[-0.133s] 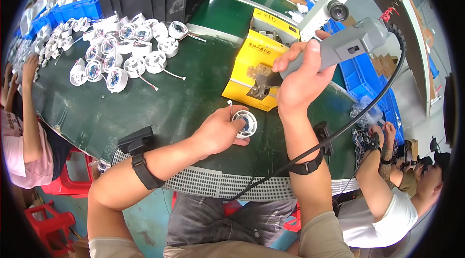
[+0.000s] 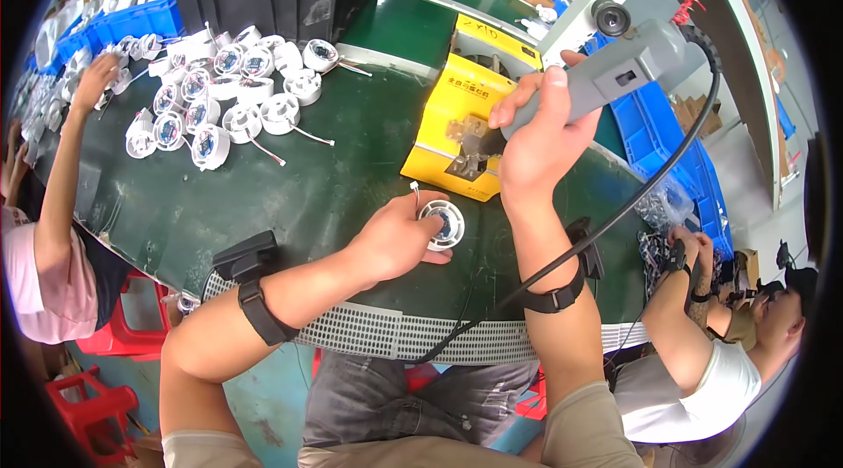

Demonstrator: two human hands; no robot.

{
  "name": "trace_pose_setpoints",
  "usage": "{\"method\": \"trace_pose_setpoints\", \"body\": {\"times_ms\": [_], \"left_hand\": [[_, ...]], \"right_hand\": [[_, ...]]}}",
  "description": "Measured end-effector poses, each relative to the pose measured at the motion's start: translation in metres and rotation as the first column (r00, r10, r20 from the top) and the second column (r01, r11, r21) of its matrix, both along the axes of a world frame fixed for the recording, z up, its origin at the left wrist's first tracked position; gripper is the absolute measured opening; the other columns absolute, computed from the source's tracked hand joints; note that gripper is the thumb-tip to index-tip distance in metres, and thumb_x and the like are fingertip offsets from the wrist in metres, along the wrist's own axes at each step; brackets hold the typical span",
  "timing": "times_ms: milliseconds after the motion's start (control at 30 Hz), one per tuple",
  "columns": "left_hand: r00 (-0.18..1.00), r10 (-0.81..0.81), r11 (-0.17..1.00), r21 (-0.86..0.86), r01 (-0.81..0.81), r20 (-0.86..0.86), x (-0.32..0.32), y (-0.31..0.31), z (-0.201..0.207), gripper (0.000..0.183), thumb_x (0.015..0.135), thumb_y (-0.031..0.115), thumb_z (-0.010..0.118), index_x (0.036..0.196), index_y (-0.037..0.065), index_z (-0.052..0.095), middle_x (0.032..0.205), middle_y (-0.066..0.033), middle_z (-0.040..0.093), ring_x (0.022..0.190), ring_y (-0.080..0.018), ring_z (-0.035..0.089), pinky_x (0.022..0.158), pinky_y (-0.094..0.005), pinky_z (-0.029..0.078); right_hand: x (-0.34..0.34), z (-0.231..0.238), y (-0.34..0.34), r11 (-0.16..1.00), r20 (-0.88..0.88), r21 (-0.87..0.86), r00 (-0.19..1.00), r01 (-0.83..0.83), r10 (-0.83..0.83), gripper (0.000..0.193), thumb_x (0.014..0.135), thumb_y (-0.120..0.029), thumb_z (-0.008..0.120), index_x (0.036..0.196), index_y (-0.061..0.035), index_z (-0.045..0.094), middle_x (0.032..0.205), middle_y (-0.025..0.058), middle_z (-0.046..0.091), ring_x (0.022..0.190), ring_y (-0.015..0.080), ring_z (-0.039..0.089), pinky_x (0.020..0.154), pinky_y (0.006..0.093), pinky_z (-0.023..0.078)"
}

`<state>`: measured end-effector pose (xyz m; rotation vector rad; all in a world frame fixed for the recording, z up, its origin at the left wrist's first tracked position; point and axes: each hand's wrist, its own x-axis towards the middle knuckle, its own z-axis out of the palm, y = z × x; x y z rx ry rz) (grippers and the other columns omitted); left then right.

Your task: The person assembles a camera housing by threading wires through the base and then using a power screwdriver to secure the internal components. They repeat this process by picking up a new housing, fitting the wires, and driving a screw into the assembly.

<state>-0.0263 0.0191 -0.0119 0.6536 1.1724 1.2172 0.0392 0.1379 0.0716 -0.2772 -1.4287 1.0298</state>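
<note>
While the right hand [image 2: 546, 143] sits right of centre with its fingers curled around a gray handheld power driver [image 2: 619, 77], the left hand [image 2: 391, 240] grips a round white part [image 2: 457, 229] near the middle of the frame. The driver's long axis slants from its thick, cabled end in the upper right down to its nose, which points lower left at the metal fitting [image 2: 470, 150] on a yellow box [image 2: 436, 130]; whether the nose touches it, I cannot tell. A black cable [image 2: 709, 108] bends from the thick end down toward the lower centre. The white part is circular, so no long axis stands out; its hollow face, with blue inside, looks up toward the camera. The left digits spread around its rim, one reaching over the hollow. Similar white parts [image 2: 209, 145] cluster at the upper left on the green table [image 2: 307, 196], below a black bin [image 2: 272, 3].
</note>
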Motion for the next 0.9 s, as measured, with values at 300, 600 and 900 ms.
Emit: {"method": "trace_pose_setpoints", "body": {"times_ms": [300, 600, 900], "left_hand": [[1.0, 0.011, 1.0, -0.002, -0.011, 0.004, 0.0, 0.0, 0.0, 0.037, 0.097, 0.007, 0.044, 0.132, -0.005, 0.042, 0.112, -0.0145, 0.059, 0.092, -0.0239, 0.066, 0.084, -0.0337, 0.058], [0.996, 0.083, 0.997, 0.0, -0.083, 0.01, 0.0, 0.0, -0.005, 0.037, 0.098, 0.008, 0.044, 0.132, -0.006, 0.043, 0.113, -0.0149, 0.059, 0.093, -0.0244, 0.066, 0.084, -0.0342, 0.059], [0.998, 0.065, 0.998, 0.017, -0.065, -0.004, 0.0, 0.001, -0.003, 0.035, 0.098, 0.008, 0.042, 0.131, -0.005, 0.044, 0.113, -0.0129, 0.059, 0.096, -0.0217, 0.064, 0.085, -0.0343, 0.058]], "right_hand": [[-0.002, -0.002, 0.002, 0.999, 0.021, -0.017, 0.999, -0.032, 0.032, 0.027, 0.096, -0.018, 0.048, 0.114, -0.0015, 0.039, 0.064, 0.009, 0.048, 0.046, 0.016, 0.047, 0.044, 0.0306, 0.043], [0.008, -0.006, -0.011, 0.99, -0.005, -0.116, 0.997, -0.081, 0.081, 0.027, 0.097, -0.018, 0.047, 0.116, -0.0021, 0.038, 0.066, 0.0086, 0.048, 0.048, 0.0158, 0.048, 0.045, 0.0313, 0.043], [0.032, -0.016, -0.041, 0.963, 0.042, -0.203, 0.981, -0.175, 0.187, 0.034, 0.099, -0.023, 0.042, 0.122, -0.0007, 0.034, 0.07, 0.0074, 0.048, 0.048, 0.0154, 0.049, 0.046, 0.0303, 0.045]]}}
